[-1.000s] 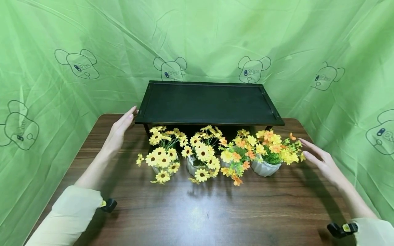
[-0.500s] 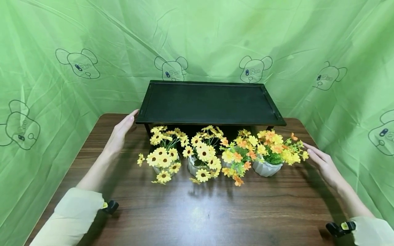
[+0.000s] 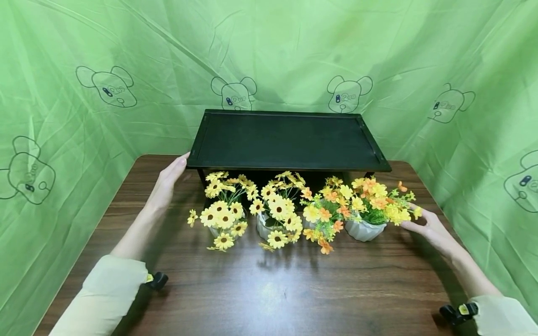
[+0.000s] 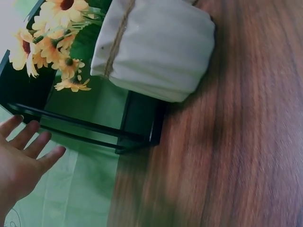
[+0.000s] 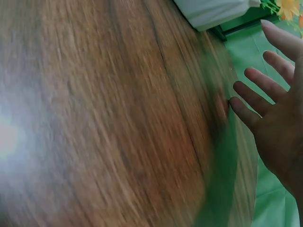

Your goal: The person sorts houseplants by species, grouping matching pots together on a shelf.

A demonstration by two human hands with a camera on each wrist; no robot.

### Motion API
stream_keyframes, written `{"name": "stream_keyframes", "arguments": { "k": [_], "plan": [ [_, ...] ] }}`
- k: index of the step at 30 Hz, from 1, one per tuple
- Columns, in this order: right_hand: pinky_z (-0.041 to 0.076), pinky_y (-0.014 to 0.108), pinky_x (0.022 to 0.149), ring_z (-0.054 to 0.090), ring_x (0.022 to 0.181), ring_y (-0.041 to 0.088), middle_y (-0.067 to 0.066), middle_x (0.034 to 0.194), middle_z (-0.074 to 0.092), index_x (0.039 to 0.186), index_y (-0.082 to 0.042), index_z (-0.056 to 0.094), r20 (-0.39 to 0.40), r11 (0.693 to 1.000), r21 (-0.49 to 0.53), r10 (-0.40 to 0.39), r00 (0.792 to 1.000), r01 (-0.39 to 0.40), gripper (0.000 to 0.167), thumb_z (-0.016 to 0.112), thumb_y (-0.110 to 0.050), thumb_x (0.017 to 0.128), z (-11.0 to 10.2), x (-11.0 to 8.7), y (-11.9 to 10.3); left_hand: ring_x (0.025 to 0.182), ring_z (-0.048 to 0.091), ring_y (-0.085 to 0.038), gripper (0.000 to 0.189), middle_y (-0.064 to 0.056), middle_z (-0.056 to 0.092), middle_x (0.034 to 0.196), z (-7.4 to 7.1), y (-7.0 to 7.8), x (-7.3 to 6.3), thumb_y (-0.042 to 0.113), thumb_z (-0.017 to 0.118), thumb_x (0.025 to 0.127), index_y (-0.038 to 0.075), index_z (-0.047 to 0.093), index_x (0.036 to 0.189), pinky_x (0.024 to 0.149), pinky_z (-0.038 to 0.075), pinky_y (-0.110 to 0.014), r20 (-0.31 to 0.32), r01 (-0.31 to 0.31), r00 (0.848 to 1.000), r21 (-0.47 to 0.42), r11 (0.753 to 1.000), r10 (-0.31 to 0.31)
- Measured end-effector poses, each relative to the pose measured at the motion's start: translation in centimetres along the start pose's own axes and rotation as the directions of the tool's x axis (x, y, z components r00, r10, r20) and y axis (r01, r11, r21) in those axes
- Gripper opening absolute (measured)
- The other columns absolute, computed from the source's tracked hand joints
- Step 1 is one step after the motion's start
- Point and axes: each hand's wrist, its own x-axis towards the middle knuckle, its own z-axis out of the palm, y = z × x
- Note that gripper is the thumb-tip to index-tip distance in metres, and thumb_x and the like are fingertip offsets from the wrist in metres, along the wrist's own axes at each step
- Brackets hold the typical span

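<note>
In the head view, a black two-level shelf point(image 3: 286, 140) stands at the back of the wooden table. Several potted artificial flowers line its front: yellow daisies point(image 3: 222, 217) at left, more daisies point(image 3: 277, 212) beside them, then orange-yellow flowers point(image 3: 323, 214) and a rightmost pot point(image 3: 364, 230) of the same mix. My left hand point(image 3: 166, 185) lies along the shelf's left side, fingertips right at its edge; in the left wrist view the fingers spread near its side bars point(image 4: 80, 124). My right hand point(image 3: 433, 233), fingers extended and apart, is beside the rightmost flowers, holding nothing; its fingertips are partly behind blossoms.
Green cloth point(image 3: 290, 56) printed with bear heads surrounds the table point(image 3: 269, 284) at the back and both sides. A white pot point(image 4: 156, 47) tied with twine stands close to the shelf's corner in the left wrist view. Black wrist cameras point(image 3: 156, 281) sit on both cuffs.
My left hand has moved slightly right, up to the shelf's left edge. My right hand moved slightly outward, then back left beside the rightmost flowers. Shelf and pots stay in place.
</note>
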Motion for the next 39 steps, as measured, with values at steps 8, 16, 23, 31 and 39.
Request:
{"name": "stream_keyframes", "arguments": {
  "k": [8, 16, 23, 31, 39],
  "plan": [
    [0.037, -0.003, 0.094, 0.044, 0.121, -0.022, -0.03, 0.135, 0.05, 0.155, -0.011, 0.04, 0.075, 1.0, 0.006, 0.008, 0.997, -0.009, 0.075, 0.079, -0.017, 0.091, 1.4, 0.9, -1.7, 0.129, 0.056, 0.002, 0.055, 0.017, 0.06, 0.14, 0.8, -0.5, 0.4, 0.045, 0.04, 0.111, 0.011, 0.049, 0.153, 0.128, 0.034, -0.053, -0.029, -0.038, 0.999, -0.136, 0.99, 0.034],
    [0.034, -0.003, 0.096, 0.039, 0.123, -0.024, -0.027, 0.141, 0.047, 0.157, -0.013, 0.037, 0.119, 1.0, -0.026, 0.01, 0.993, -0.007, 0.082, 0.082, -0.019, 0.088, 2.3, 1.2, -2.5, 0.133, 0.049, 0.0, 0.057, 0.019, 0.058, 0.138, 1.5, -0.6, 0.0, 0.049, 0.039, 0.11, 0.013, 0.048, 0.153, 0.121, 0.041, -0.046, -0.077, 0.015, 0.997, -0.187, 0.982, -0.03],
    [0.034, -0.003, 0.095, 0.036, 0.119, -0.028, -0.022, 0.143, 0.047, 0.155, -0.011, 0.041, 0.146, 0.993, -0.109, 0.066, 0.987, -0.051, 0.079, 0.08, -0.031, 0.09, 2.7, 1.3, -3.0, 0.126, 0.052, -0.014, 0.045, 0.015, 0.063, 0.125, 2.0, -0.9, -0.2, 0.045, 0.041, 0.11, 0.019, 0.057, 0.143, 0.098, 0.053, -0.024, -0.099, -0.01, 0.995, -0.226, 0.974, -0.012],
    [0.032, -0.004, 0.096, 0.037, 0.12, -0.024, -0.018, 0.141, 0.049, 0.152, -0.011, 0.043, 0.13, 0.993, -0.117, 0.01, 0.991, 0.006, 0.081, 0.084, -0.029, 0.085, 3.3, 1.7, -3.4, 0.123, 0.055, -0.018, 0.038, 0.011, 0.064, 0.123, 2.0, -1.5, -0.2, 0.042, 0.044, 0.11, 0.021, 0.062, 0.135, 0.095, 0.059, -0.021, -0.116, -0.038, 0.993, -0.233, 0.972, 0.012],
    [0.037, 0.002, 0.095, 0.044, 0.113, -0.02, -0.009, 0.134, 0.057, 0.143, -0.011, 0.049, 0.124, 0.992, -0.112, 0.064, 0.99, -0.05, 0.073, 0.086, -0.032, 0.083, 3.6, 1.7, -3.9, 0.117, 0.059, -0.017, 0.035, 0.007, 0.066, 0.118, 1.9, -1.8, -0.1, 0.04, 0.046, 0.109, 0.018, 0.065, 0.13, 0.096, 0.06, -0.02, -0.13, -0.07, 0.991, -0.237, 0.969, 0.04]
  ]
}}
